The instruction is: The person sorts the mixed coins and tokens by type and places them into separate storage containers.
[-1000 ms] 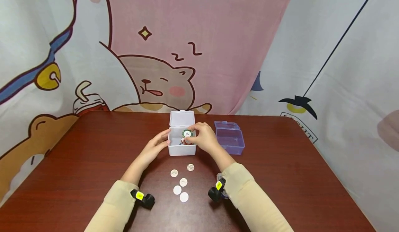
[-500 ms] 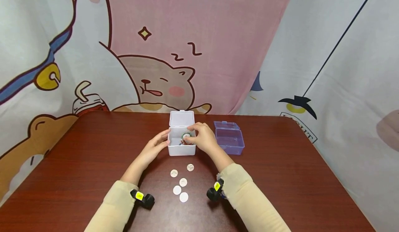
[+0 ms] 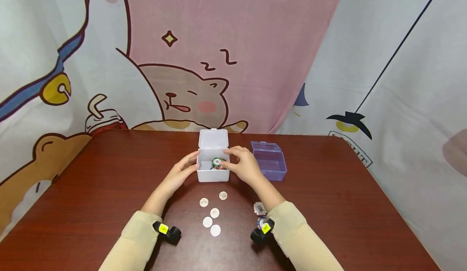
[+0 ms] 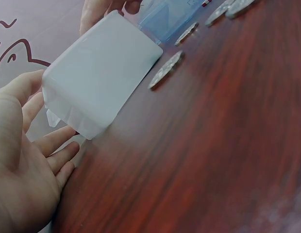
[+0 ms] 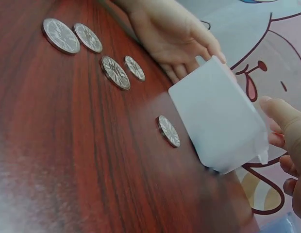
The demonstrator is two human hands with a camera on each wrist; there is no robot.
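Observation:
A white plastic box [image 3: 213,176] with its lid raised stands near the far edge of the table. My left hand [image 3: 178,171] touches its left side with relaxed, spread fingers, and the left wrist view shows the thumb against its edge. At the right rim is my right hand [image 3: 246,165], thumb and fingers apart, with nothing between them. A green-edged poker chip [image 3: 217,162] lies inside the box over other chips, partly covered by the right thumb. In the right wrist view the box wall [image 5: 221,116] hides its contents.
A clear purple box [image 3: 279,177], lid raised, stands to the right. Several silver coins [image 3: 214,213] lie in front of the white box. Near the right sleeve are a poker chip marked 100 [image 3: 260,208] and a blue-and-white chip [image 3: 260,222], partly covered by the wrist camera.
My right hand has let go of the green-edged chip, which now lies lower in the white box, and has drawn back slightly right. The left hand has stayed put.

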